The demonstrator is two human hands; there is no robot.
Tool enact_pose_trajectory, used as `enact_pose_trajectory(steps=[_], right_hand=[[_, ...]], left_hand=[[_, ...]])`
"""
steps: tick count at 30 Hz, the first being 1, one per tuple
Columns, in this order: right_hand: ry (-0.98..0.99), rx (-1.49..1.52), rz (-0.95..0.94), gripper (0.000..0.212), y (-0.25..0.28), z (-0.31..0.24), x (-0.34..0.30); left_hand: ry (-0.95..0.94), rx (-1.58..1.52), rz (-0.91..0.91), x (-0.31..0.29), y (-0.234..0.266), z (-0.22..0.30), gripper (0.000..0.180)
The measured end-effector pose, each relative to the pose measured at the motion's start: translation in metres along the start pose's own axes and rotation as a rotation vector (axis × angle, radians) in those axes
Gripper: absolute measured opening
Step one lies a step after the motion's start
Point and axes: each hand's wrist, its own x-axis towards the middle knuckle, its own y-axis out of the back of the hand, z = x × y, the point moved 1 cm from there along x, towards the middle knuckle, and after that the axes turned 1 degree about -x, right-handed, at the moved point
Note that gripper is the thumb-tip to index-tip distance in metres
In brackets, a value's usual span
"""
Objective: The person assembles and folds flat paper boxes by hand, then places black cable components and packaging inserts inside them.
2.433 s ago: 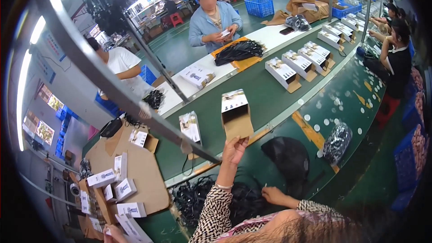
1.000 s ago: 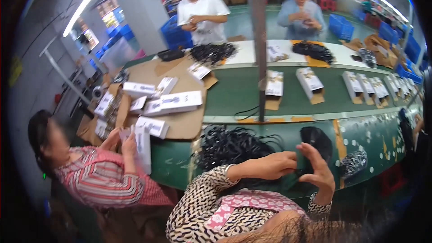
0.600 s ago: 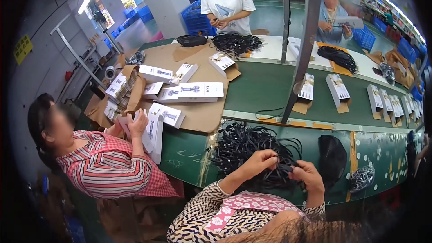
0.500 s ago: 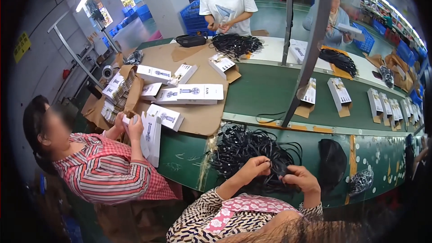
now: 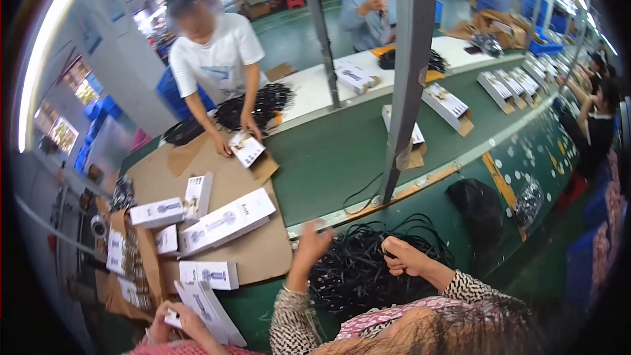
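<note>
On the green bench in front of me lies a tangled pile of thin black cords. My right hand is closed above its right part, thumb pressed against the curled fingers. Something dark shows at the fingertips, but I cannot make out whether it is held or belongs to the pile behind. My left hand is raised at the pile's left edge, near the belt's pale border. Motion smears its fingers, and nothing plainly shows in them.
White boxes lie on a cardboard sheet to the left, beside a co-worker's hands. Across the green belt, a person in white handles a box. A metal post rises ahead; a black bag lies right.
My hands have parted: the left moved left, away from the right. The view has swung and tilted. The person in white across the belt now reaches down to a box.
</note>
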Motion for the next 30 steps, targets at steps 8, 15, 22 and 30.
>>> enact_pose_trajectory(steps=[8,15,22,30], right_hand=[[-0.157,0.058,0.061,0.032,0.025,0.051,-0.016],[-0.159,-0.287,0.109,0.023,0.021,0.067,-0.046],[-0.069,-0.136,0.144,0.019,0.029,0.086,-0.074],[0.186,0.138,0.181,0.022,0.055,0.072,-0.11]], left_hand=[[0.383,0.761,0.283,0.101,0.081,-0.081,0.09],[0.525,0.928,0.223,0.105,0.069,-0.1,0.07],[0.656,0.853,0.102,0.119,0.096,-0.139,0.06],[-0.114,0.851,0.432,0.083,0.134,-0.079,0.019]])
